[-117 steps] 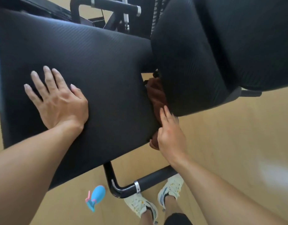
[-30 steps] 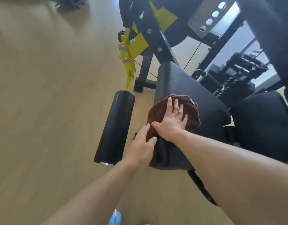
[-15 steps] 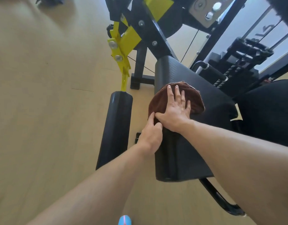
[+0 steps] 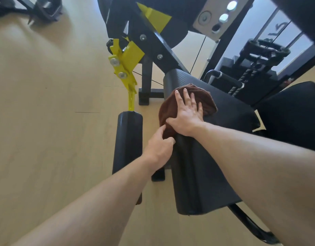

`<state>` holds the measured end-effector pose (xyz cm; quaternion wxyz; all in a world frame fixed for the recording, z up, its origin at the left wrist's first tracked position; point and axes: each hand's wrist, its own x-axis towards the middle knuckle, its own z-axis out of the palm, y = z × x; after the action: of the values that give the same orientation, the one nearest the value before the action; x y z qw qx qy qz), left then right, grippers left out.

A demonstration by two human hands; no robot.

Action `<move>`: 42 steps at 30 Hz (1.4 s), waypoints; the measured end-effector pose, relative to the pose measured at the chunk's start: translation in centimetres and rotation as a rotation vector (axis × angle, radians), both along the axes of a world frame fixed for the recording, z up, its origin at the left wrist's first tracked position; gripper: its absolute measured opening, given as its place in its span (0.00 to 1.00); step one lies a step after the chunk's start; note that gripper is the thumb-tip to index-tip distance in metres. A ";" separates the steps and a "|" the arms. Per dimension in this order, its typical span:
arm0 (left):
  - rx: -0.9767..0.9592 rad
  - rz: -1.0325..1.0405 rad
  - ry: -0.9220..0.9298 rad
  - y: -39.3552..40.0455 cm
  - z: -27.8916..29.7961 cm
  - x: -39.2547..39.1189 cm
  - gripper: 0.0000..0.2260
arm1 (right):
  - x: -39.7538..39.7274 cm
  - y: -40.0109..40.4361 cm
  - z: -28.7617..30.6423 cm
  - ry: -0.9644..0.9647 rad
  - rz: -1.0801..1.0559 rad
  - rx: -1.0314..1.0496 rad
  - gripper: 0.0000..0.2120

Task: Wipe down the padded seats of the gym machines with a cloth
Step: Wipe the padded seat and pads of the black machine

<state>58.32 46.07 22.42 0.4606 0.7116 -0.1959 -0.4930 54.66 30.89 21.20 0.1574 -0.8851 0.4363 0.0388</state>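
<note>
At the far left lies bare wooden floor (image 4: 46, 121), with dark equipment (image 4: 37, 8) cut off at the top corner and too partial to name. Next comes a yellow bracket (image 4: 125, 63) whose stem runs down to a black foam roller (image 4: 128, 142) lying alongside the seat.

The left hand (image 4: 159, 148) reaches in beside the roller and pinches the near lower edge of the brown cloth (image 4: 172, 103) between thumb and curled fingers, at the left side of the padded seat (image 4: 202, 174). Just to its right, the right hand (image 4: 187, 112) lies flat on the cloth with fingers straight and spread, pressing it onto the top of the seat. The cloth sits bunched over the seat's upper left edge, about midway along its length.

As a judgement, the wiping of this seat is under way, not finished: the near half and the right-hand stretch of the pad lie outside the cloth, and nothing shows whether they have been covered. A second black pad (image 4: 295, 112) sits at the far right, untouched by either hand now.

The seat's underside and frame are mostly hidden; a black tube (image 4: 250, 222) leaves the picture at lower right. The weight stack (image 4: 256, 68) behind is backlit and hard to read.
</note>
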 end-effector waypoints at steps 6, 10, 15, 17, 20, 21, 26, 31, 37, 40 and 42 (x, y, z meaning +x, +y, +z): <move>0.001 -0.062 -0.114 4.3 -1.3 -1.4 0.26 | -0.2 0.6 0.8 -0.046 0.007 0.056 0.39; 0.016 0.069 -0.147 6.7 -2.2 -2.3 0.21 | -4.6 6.2 2.2 -0.146 0.056 0.159 0.31; 0.017 0.013 -0.146 8.4 -1.6 -2.5 0.19 | -12.6 17.4 0.5 0.055 0.113 -0.119 0.38; -0.011 -0.010 -0.191 7.7 -1.3 -1.4 0.20 | -12.2 17.1 -0.6 0.120 0.084 -0.159 0.45; -0.047 -0.006 -0.213 6.1 -0.8 0.0 0.20 | -9.4 13.6 -0.7 0.129 0.046 -0.184 0.47; -0.055 0.007 -0.222 5.7 -0.8 0.2 0.20 | -8.3 12.4 -0.6 0.133 0.040 -0.179 0.46; -0.085 0.135 -0.172 3.8 -1.4 -0.5 0.19 | -3.2 6.2 -0.4 0.064 0.011 -0.147 0.42; -0.040 0.303 -0.144 0.1 -1.4 -2.4 0.21 | 0.5 0.6 -0.4 0.014 0.054 -0.079 0.37; 0.113 0.363 -0.071 -2.5 -1.8 -6.7 0.32 | 4.6 -4.9 -0.1 0.037 0.100 -0.045 0.37; 0.163 0.361 -0.178 -2.5 -2.2 -7.4 0.37 | 7.2 -7.9 -0.1 -0.003 0.076 -0.030 0.35; 0.182 0.338 -0.222 -2.6 -2.3 -7.3 0.40 | 8.8 -9.7 0.2 -0.026 0.037 -0.015 0.34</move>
<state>51.01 43.45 20.12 0.4462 0.8229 -0.0782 -0.3430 63.49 21.23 21.36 0.1556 -0.8947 0.4178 0.0267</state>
